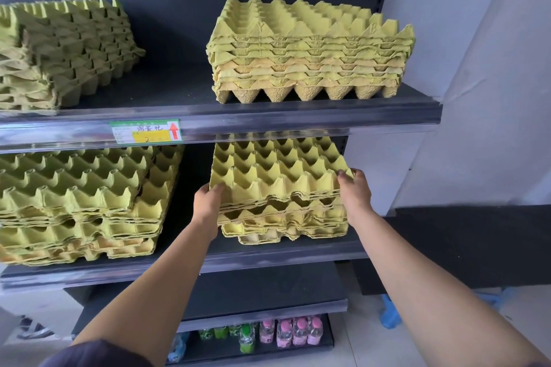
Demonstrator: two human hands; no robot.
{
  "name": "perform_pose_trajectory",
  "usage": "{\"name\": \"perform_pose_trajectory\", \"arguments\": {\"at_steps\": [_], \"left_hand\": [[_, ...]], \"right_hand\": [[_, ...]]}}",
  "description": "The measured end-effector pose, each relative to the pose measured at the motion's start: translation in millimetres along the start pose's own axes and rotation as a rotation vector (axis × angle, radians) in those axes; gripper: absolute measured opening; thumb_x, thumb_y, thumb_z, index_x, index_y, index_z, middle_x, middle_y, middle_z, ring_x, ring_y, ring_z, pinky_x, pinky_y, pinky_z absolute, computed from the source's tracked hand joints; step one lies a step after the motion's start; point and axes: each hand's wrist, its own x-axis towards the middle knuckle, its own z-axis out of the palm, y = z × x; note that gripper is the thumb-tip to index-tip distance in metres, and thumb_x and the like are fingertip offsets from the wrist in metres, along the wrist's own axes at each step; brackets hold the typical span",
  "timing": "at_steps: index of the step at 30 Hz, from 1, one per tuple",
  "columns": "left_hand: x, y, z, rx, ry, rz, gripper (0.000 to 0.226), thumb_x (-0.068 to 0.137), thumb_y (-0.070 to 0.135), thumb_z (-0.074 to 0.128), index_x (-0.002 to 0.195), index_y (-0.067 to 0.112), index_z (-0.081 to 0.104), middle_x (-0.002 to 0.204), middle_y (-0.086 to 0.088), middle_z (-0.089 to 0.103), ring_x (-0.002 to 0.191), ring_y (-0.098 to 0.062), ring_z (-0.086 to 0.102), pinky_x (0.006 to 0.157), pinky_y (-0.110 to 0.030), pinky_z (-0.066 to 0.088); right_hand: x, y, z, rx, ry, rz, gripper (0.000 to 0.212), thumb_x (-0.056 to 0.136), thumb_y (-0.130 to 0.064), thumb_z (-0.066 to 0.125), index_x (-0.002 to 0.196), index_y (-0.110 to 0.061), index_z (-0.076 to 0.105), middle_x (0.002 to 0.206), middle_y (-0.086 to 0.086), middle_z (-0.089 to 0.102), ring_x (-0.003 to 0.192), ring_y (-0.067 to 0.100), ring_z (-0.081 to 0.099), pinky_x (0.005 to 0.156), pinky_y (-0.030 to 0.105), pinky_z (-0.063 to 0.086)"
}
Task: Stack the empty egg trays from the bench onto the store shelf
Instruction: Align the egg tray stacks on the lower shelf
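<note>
A small bundle of yellow egg trays (277,170) sits tilted on top of a low stack of trays (286,226) on the middle shelf (268,256), right side. My left hand (208,202) grips the bundle's front left corner. My right hand (353,191) grips its front right corner. Both arms reach up from the bottom of the view. The bundle's far edge slopes up under the upper shelf's lip (298,119).
Three other tray stacks stand on the shelves: upper right (307,50), upper left (59,50), middle left (83,202). A price label (146,131) hangs on the upper lip. Small bottles (286,334) fill the bottom shelf. A grey wall is at right.
</note>
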Motion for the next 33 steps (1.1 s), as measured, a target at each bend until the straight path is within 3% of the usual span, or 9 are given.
{"name": "perform_pose_trajectory", "arguments": {"at_steps": [6, 10, 12, 16, 18, 22, 26, 29, 33], "left_hand": [[-12.8, 19.0, 7.5, -0.073, -0.007, 0.037, 0.026, 0.091, 0.017, 0.050, 0.112, 0.005, 0.057, 0.104, -0.013, 0.063, 0.099, -0.032, 0.059, 0.091, -0.047, 0.049], [-50.9, 3.7, 22.2, -0.058, 0.008, 0.126, 0.032, 0.089, 0.016, 0.049, 0.120, 0.007, 0.051, 0.109, -0.009, 0.061, 0.096, -0.023, 0.058, 0.077, -0.032, 0.049], [-74.3, -11.7, 34.3, -0.068, -0.015, 0.127, 0.038, 0.091, 0.019, 0.050, 0.128, 0.010, 0.045, 0.116, -0.005, 0.057, 0.103, -0.022, 0.054, 0.084, -0.029, 0.044], [-95.9, -30.2, 45.1, -0.013, -0.091, 0.031, 0.063, 0.095, 0.026, 0.050, 0.147, 0.019, 0.016, 0.137, -0.001, 0.035, 0.119, -0.015, 0.037, 0.102, -0.033, 0.028], [-92.1, -30.6, 39.6, 0.016, -0.121, 0.003, 0.063, 0.094, 0.027, 0.052, 0.147, 0.019, 0.019, 0.147, -0.003, 0.032, 0.130, -0.022, 0.037, 0.109, -0.039, 0.026], [-85.7, -21.6, 30.0, -0.035, -0.145, -0.008, 0.067, 0.089, 0.027, 0.059, 0.146, 0.019, 0.024, 0.144, -0.007, 0.041, 0.129, -0.027, 0.041, 0.110, -0.050, 0.030], [-79.9, -11.1, 23.9, -0.100, -0.123, -0.085, 0.042, 0.095, 0.034, 0.048, 0.131, 0.012, 0.049, 0.128, -0.011, 0.056, 0.115, -0.029, 0.055, 0.102, -0.047, 0.041], [-80.0, -4.9, 22.7, -0.042, -0.140, -0.055, 0.020, 0.096, 0.010, 0.043, 0.093, 0.011, 0.063, 0.100, -0.011, 0.065, 0.083, -0.021, 0.063, 0.072, -0.032, 0.052], [-84.7, -6.2, 22.7, 0.014, -0.171, 0.020, 0.014, 0.093, 0.003, 0.046, 0.094, 0.004, 0.060, 0.093, -0.013, 0.062, 0.083, -0.025, 0.057, 0.083, -0.038, 0.049]], "right_hand": [[-4.2, 2.1, -9.6, 0.270, -0.006, 0.010, 0.036, 0.098, -0.021, 0.045, 0.133, -0.012, 0.043, 0.132, 0.010, 0.053, 0.119, 0.030, 0.053, 0.101, 0.047, 0.044], [-4.0, -10.8, -21.3, 0.657, -0.012, 0.100, 0.028, 0.099, -0.022, 0.047, 0.126, -0.018, 0.042, 0.130, 0.008, 0.052, 0.110, 0.023, 0.058, 0.089, 0.038, 0.050], [-6.2, -16.1, -22.9, 0.775, -0.040, 0.157, 0.028, 0.097, -0.029, 0.051, 0.121, -0.021, 0.040, 0.129, 0.005, 0.051, 0.108, 0.019, 0.057, 0.085, 0.037, 0.051], [-18.0, -7.1, -18.8, 0.496, 0.009, 0.301, 0.045, 0.095, -0.035, 0.052, 0.132, -0.012, 0.039, 0.133, 0.006, 0.048, 0.118, 0.025, 0.049, 0.101, 0.044, 0.044], [-31.0, -2.4, -13.5, 0.306, 0.014, 0.299, 0.043, 0.096, -0.035, 0.049, 0.131, -0.008, 0.045, 0.125, 0.010, 0.052, 0.110, 0.028, 0.052, 0.097, 0.045, 0.046], [-63.7, -9.4, 0.3, 0.289, 0.025, 0.324, 0.052, 0.093, -0.039, 0.053, 0.134, -0.007, 0.043, 0.131, 0.014, 0.049, 0.107, 0.028, 0.053, 0.087, 0.042, 0.050], [-110.0, -21.7, 26.1, 0.438, -0.234, 0.527, 0.056, 0.086, -0.044, 0.063, 0.127, -0.010, 0.044, 0.098, 0.006, 0.051, 0.090, 0.022, 0.051, 0.080, 0.042, 0.051], [-129.4, -37.1, 44.7, 0.535, -0.311, 0.588, 0.074, 0.079, -0.045, 0.071, 0.136, -0.017, 0.033, 0.115, 0.006, 0.050, 0.106, 0.029, 0.049, 0.073, 0.046, 0.051], [-127.2, -42.9, 54.4, 0.558, -0.199, 0.551, 0.071, 0.078, -0.022, 0.075, 0.131, -0.011, 0.028, 0.127, 0.014, 0.046, 0.100, 0.032, 0.047, 0.086, 0.054, 0.050]]}}
